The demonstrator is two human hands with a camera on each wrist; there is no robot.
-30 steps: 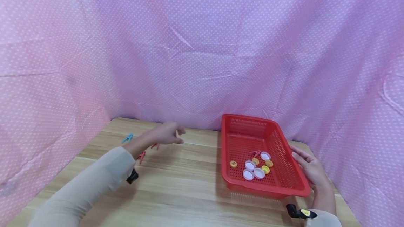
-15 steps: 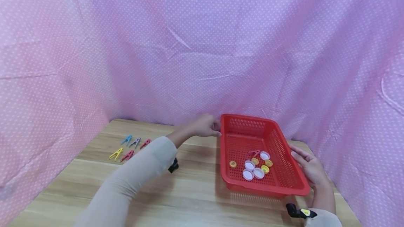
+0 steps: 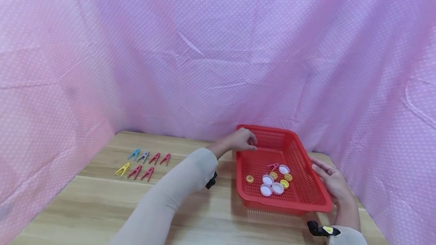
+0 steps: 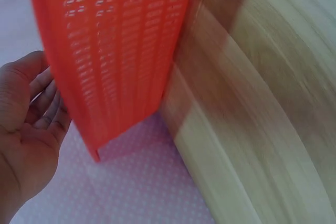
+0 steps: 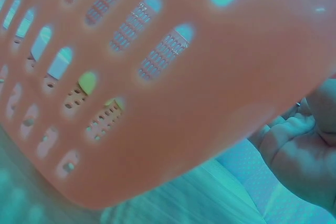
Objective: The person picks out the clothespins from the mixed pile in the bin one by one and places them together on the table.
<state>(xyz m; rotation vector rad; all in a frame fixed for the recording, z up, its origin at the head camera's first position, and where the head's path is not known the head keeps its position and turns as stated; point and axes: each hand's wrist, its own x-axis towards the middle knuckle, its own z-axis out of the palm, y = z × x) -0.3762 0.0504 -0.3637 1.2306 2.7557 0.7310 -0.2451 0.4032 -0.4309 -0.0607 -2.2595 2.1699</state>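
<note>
A red perforated plastic basket [image 3: 272, 203] stands on the right of the table. Inside it lie one pink clothespin [image 3: 273, 166], several yellow bottle caps [image 3: 249, 179] and several white round lids [image 3: 266, 190]. My left hand [image 3: 242, 140] reaches over the basket's left rim near the back corner, fingers loosely bent, with nothing seen in them. In the left wrist view this hand [image 4: 31, 114] is partly behind the basket wall [image 4: 121, 72]. My right hand [image 3: 335, 180] holds the basket's right rim; in the right wrist view the wall [image 5: 210, 103] covers much of the picture.
On the left of the wooden table [image 3: 85, 207], clothespins lie in two rows: a blue one [image 3: 134, 154], a grey one [image 3: 143, 157], a yellow one [image 3: 122, 169] and several red ones [image 3: 148, 174]. A pink dotted cloth [image 3: 218, 67] hangs behind and at both sides.
My left hand has moved right, from over the clothespins across the table to over the basket's left rim. The clothespins its arm covered now show. My right hand stays on the basket.
</note>
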